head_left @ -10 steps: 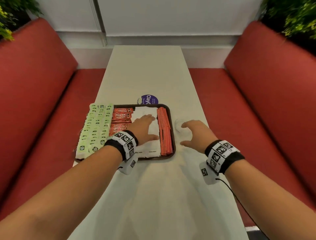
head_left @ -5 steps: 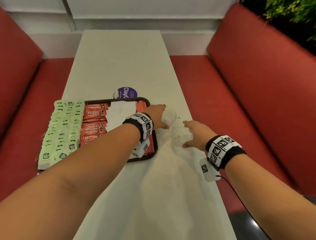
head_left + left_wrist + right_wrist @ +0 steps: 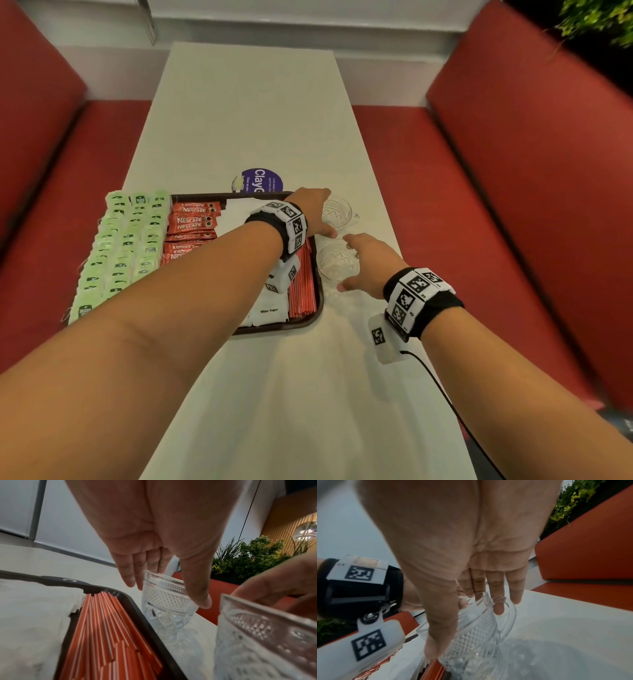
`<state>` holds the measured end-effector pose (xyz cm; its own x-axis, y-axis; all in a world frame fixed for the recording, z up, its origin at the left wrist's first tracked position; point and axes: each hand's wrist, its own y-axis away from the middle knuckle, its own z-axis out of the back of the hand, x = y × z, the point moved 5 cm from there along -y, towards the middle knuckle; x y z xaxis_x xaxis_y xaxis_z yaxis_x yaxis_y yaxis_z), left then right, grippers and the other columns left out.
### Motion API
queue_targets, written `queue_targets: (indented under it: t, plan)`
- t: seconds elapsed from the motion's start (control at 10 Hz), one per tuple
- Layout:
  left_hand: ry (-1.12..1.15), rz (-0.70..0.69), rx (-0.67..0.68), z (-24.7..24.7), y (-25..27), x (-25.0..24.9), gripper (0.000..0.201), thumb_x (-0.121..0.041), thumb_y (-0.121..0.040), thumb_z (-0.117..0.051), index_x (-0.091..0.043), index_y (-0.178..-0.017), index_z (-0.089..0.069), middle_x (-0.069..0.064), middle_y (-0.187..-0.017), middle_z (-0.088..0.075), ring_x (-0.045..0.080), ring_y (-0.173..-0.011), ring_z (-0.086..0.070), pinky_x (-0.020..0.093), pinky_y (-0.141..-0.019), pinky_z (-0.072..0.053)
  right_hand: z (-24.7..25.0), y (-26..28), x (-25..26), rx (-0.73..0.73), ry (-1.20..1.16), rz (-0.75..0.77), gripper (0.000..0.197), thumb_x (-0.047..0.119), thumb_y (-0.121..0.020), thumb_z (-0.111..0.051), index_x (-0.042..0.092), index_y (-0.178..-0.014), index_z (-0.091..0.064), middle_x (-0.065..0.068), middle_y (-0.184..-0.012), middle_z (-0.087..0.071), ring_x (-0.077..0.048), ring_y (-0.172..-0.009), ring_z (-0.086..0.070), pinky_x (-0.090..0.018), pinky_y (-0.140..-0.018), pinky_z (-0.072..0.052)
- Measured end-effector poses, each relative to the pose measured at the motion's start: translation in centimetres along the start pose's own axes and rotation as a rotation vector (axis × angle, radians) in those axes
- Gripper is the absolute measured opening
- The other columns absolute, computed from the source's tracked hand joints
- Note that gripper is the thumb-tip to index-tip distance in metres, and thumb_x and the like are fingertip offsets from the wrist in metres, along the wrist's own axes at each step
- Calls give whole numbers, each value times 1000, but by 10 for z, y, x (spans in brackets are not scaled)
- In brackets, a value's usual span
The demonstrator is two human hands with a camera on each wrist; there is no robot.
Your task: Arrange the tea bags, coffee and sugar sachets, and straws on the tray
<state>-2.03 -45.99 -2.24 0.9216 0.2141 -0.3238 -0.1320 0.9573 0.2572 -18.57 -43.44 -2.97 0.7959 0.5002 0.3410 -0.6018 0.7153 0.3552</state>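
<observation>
A dark tray (image 3: 313, 318) on the white table holds green tea bags (image 3: 126, 246) hanging over its left side, red Nescafe sachets (image 3: 191, 222), white sugar sachets (image 3: 270, 311) and red striped straws (image 3: 301, 291) (image 3: 106, 635). Two cut-glass cups stand just right of the tray. My left hand (image 3: 329, 214) (image 3: 169, 592) reaches across the tray and grips the far glass cup (image 3: 339, 212) (image 3: 164, 601), thumb in front and fingers behind. My right hand (image 3: 349, 263) (image 3: 467, 631) holds the near glass cup (image 3: 337, 265) (image 3: 476, 635) from above by its rim.
A round purple sticker (image 3: 262, 180) lies on the table behind the tray. Red bench seats (image 3: 479, 205) run along both sides of the narrow table (image 3: 246, 102). Green plants (image 3: 596, 17) stand behind the right backrest. A black cable (image 3: 442, 390) trails from my right wrist.
My left hand left the sugar sachets on the tray and moved right to grip the far glass cup. My right hand stayed at the near cup and took hold of it.
</observation>
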Motion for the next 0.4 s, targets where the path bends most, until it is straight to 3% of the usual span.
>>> queue_targets:
  t: [0.2, 0.4]
  plan:
    - [41, -5, 20, -3, 4, 0, 93, -49, -78, -79, -8, -148, -33, 12, -145, -49, 31, -128, -51, 44, -105, -45, 2, 1, 3, 25, 1, -11, 105, 35, -73, -88, 15, -156, -27, -3, -154, -40, -22, -139, -42, -34, -114, -36]
    - [125, 19, -50, 0, 17, 12, 104, -40, -85, -76, -11, -158, -7, 15, -165, -7, 35, -147, -27, 43, -118, -30, 10, 12, 9, 26, -89, -17, 110, 37, -71, -89, 15, -156, -23, -5, -157, -38, -23, -141, -39, -33, -112, -33]
